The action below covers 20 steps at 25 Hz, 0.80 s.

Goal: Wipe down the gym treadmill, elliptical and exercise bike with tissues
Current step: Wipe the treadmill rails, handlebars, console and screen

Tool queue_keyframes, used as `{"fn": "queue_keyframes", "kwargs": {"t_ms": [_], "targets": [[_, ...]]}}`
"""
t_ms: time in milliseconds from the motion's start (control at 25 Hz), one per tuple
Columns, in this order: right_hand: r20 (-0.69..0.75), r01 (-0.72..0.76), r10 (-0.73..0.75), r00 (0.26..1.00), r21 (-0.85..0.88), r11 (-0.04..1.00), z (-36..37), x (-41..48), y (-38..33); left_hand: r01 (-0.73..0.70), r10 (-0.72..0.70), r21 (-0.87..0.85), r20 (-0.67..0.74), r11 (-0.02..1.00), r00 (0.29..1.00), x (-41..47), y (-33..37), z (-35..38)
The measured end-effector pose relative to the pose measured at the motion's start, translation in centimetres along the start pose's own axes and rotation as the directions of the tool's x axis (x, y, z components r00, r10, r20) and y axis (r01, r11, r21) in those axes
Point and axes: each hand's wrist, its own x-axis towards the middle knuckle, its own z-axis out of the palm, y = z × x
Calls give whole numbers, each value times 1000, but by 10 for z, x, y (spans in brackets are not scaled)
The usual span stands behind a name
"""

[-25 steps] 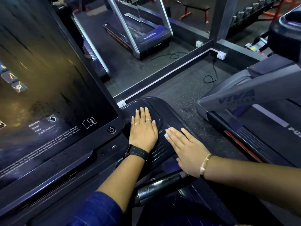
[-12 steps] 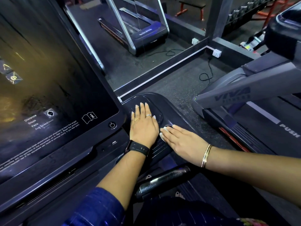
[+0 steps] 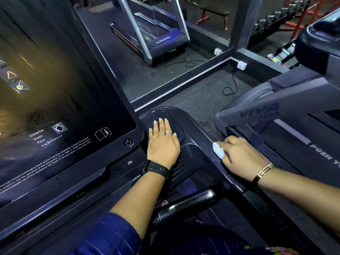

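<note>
- Head view: rests left hand (image 3: 162, 142) flat, fingers straight and released, in the recess of the treadmill console (image 3: 198, 157).
- Grips crumpled white tissue (image 3: 218, 150) in right hand (image 3: 239, 157), fingers curled round it, on the console's right edge.

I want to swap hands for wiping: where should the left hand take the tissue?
Pinch the bunched end of the tissue that sticks out past the right hand's fingers, coming from the left; the rest is tucked under that hand.
</note>
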Motion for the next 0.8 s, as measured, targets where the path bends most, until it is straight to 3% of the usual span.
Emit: {"fn": "queue_keyframes", "kwargs": {"t_ms": [240, 360, 520, 640, 800], "targets": [[330, -163, 97, 939, 179, 970, 3, 37, -29, -3, 3, 7, 3, 1000, 1000, 1, -1, 0], [301, -65, 8, 954, 181, 981, 6, 63, -40, -6, 6, 16, 4, 1000, 1000, 2, -1, 0], [278, 128, -125, 952, 8, 992, 11, 39, -32, -3, 3, 20, 3, 1000, 1000, 2, -2, 3], [129, 248, -240, 962, -51, 967, 16, -14, -21, -6, 6, 15, 9, 1000, 1000, 2, -1, 2], [271, 38, -30, 962, -24, 999, 14, -24, -17, -9, 9, 11, 8, 1000, 1000, 2, -1, 2]]}}
